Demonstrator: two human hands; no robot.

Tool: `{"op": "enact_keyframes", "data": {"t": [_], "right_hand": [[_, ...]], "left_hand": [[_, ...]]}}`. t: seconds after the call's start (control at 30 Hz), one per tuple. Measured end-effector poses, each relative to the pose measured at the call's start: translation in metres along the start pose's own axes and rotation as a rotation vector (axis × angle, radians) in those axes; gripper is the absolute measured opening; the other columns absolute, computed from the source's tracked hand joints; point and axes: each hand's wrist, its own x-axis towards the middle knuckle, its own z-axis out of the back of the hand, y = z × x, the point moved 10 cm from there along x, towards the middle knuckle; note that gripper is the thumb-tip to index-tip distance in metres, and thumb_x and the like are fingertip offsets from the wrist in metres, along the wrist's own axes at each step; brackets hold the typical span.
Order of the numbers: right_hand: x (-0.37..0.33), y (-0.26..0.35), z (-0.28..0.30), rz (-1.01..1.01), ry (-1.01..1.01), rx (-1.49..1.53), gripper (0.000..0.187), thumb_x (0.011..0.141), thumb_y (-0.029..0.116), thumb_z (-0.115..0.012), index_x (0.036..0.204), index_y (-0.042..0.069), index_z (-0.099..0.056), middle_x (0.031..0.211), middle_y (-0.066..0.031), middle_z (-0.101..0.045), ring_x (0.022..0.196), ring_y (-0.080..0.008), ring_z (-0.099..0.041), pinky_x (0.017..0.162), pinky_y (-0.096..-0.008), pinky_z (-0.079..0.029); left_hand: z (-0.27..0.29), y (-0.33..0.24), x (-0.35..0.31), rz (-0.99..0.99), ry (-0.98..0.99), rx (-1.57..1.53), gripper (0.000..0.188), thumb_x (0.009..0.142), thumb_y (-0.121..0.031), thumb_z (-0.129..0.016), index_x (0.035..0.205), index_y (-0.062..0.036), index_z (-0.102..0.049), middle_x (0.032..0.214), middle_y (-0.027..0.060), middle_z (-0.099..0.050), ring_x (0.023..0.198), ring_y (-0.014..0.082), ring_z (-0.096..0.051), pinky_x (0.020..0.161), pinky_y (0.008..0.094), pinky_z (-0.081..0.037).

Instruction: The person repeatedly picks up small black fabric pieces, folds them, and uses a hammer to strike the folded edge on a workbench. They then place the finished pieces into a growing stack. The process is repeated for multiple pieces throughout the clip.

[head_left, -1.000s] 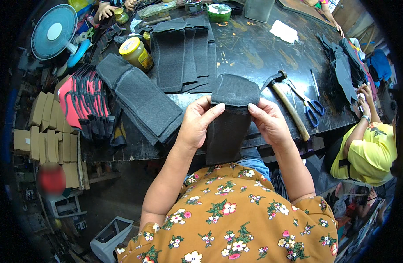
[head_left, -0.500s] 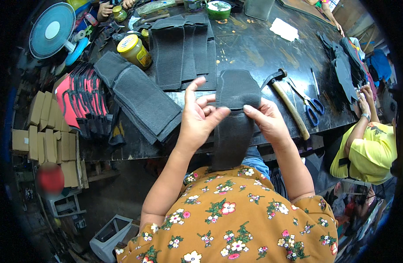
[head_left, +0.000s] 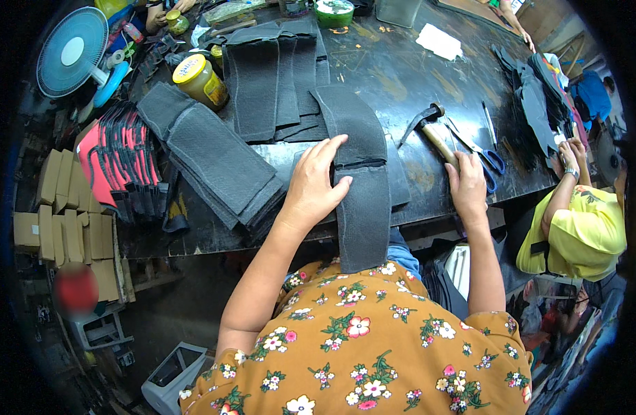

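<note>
A long dark grey fabric piece [head_left: 363,207] with a cross seam and a small slit lies over the table edge, its lower end against my shirt. My left hand [head_left: 316,181] rests at its left edge, fingers stretched and thumb apart, touching the fabric. To the right, my right hand [head_left: 468,185] has its fingers closed round the lower end of the wooden handle of a hammer [head_left: 439,143]. The hammer head lies on the table with a dark strap beside it. Blue-handled scissors [head_left: 493,160] are just beyond my right hand.
Stacked grey fabric pieces [head_left: 217,155] lie to the left, with more stacks [head_left: 266,90] behind. A yellow-lidded jar [head_left: 201,81], pink-and-black pieces [head_left: 121,159] and a fan [head_left: 72,52] are at left. A person in yellow [head_left: 574,228] works at right, near dark pieces [head_left: 532,97].
The fabric piece has been unfolded and laid out flat. My right hand has let go of it and moved right onto the hammer handle. My left hand has come down onto the fabric's edge.
</note>
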Motion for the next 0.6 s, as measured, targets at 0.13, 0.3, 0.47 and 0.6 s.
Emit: {"op": "enact_keyframes", "data": {"t": [0.13, 0.3, 0.47, 0.6], "right_hand": [[-0.001, 0.003, 0.013, -0.113, 0.051, 0.437, 0.037, 0.106, 0.014, -0.066, 0.14, 0.001, -0.06, 0.114, -0.0205, -0.069, 0.097, -0.0296, -0.071, 0.087, -0.0403, -0.055], [-0.035, 0.075, 0.037, 0.061, 0.089, 0.563, 0.042, 0.105, 0.01, -0.066, 0.145, 0.004, -0.057, 0.12, -0.0227, -0.073, 0.111, -0.035, -0.074, 0.096, -0.0404, -0.056], [-0.043, 0.105, 0.031, 0.054, 0.252, 0.377, 0.05, 0.1, 0.009, -0.07, 0.149, 0.01, -0.057, 0.118, -0.0256, -0.074, 0.108, -0.0456, -0.072, 0.089, -0.0484, -0.059], [-0.039, 0.128, 0.031, 0.125, 0.216, 0.482, 0.052, 0.101, 0.009, -0.07, 0.151, 0.011, -0.057, 0.117, -0.0253, -0.074, 0.107, -0.0451, -0.073, 0.087, -0.0474, -0.059]], "left_hand": [[-0.001, 0.006, -0.003, 0.031, -0.021, 0.071, 0.077, 0.08, -0.015, -0.084, 0.152, -0.0061, -0.055, 0.151, 0.025, -0.057, 0.142, 0.0438, -0.053, 0.121, 0.0488, -0.041], [-0.003, 0.011, -0.004, 0.068, -0.023, 0.052, 0.081, 0.08, -0.017, -0.085, 0.154, -0.0071, -0.053, 0.155, 0.0257, -0.053, 0.149, 0.0441, -0.046, 0.123, 0.0498, -0.037], [-0.004, 0.016, -0.006, 0.082, -0.004, 0.202, 0.085, 0.08, -0.026, -0.087, 0.155, -0.0085, -0.053, 0.156, 0.0236, -0.054, 0.153, 0.0392, -0.044, 0.125, 0.0505, -0.032], [-0.005, 0.02, -0.006, 0.072, 0.01, 0.223, 0.089, 0.078, -0.033, -0.09, 0.155, -0.0095, -0.053, 0.156, 0.0206, -0.056, 0.154, 0.0349, -0.044, 0.126, 0.0505, -0.029]]}}
